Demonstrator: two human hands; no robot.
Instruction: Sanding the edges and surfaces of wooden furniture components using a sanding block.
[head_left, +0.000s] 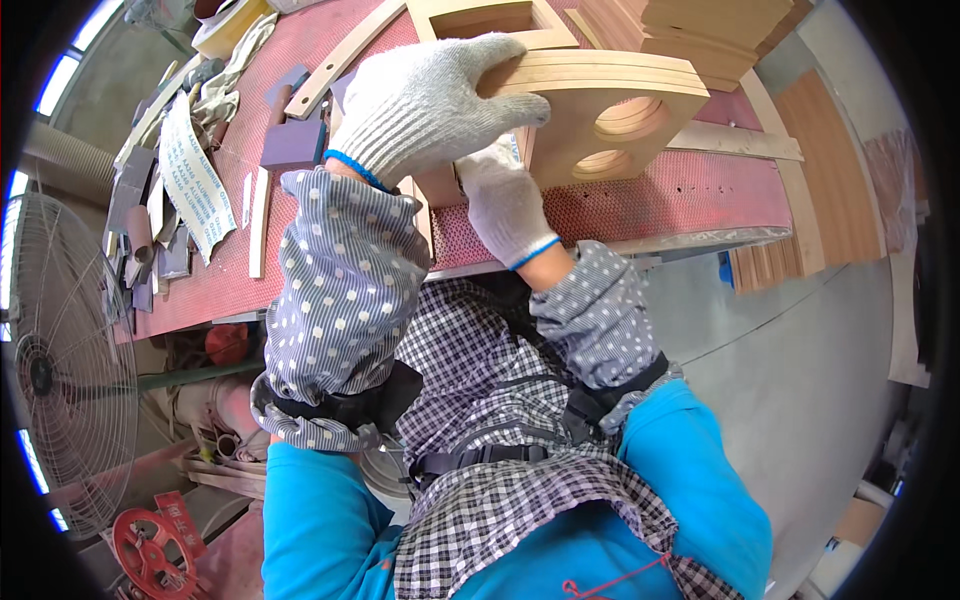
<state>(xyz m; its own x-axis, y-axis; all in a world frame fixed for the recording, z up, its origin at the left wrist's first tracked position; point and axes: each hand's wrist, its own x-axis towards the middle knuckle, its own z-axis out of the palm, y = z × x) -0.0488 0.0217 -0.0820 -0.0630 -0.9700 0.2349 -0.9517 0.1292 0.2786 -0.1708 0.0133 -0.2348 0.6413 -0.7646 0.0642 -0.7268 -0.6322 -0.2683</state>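
Observation:
A thick curved wooden piece [615,95], light-coloured with layered edges and two round holes, stands on the red table. My left hand [430,105], in a white knit glove with a blue cuff, grips its left end, with the thumb and a finger spread along the top edge. Below it my right hand [505,200], gloved alike, is closed against the piece's near left end. A bit of printed sandpaper [518,147] shows at its fingers. My left hand hides part of those fingers.
Beyond the piece lies a wooden frame [490,20]; stacked boards [715,35] stand at the far right. On the left of the red table [235,280] are a sandpaper strip [195,180], a dark sanding block [292,145] and scraps. A large fan [70,370] stands at left.

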